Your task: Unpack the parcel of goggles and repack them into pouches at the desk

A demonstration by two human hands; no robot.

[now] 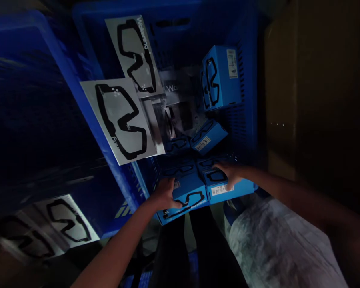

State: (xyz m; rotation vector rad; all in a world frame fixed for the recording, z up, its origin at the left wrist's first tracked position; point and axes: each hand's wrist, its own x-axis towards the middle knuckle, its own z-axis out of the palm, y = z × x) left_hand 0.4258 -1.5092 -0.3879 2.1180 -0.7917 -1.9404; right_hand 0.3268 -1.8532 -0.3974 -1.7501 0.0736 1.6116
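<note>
My left hand point(165, 194) grips the left side of a blue goggle box point(189, 196) at the near edge of a blue plastic crate point(246, 120). My right hand point(229, 174) lies with fingers curled over a second blue box point(225, 186) right beside the first. More blue boxes fill the crate: one upright point(220, 78) at the back right, one tilted point(208, 138) in the middle. The scene is dark and partly blurred.
Two white cards printed with a black goggle outline point(121, 120) point(136, 54) lean on the crate's left wall. Another blue crate point(24, 100) stands at the left, with more white cards point(64, 220) below it. A brown carton point(312, 88) is at the right, crumpled plastic wrap point(276, 244) near my lap.
</note>
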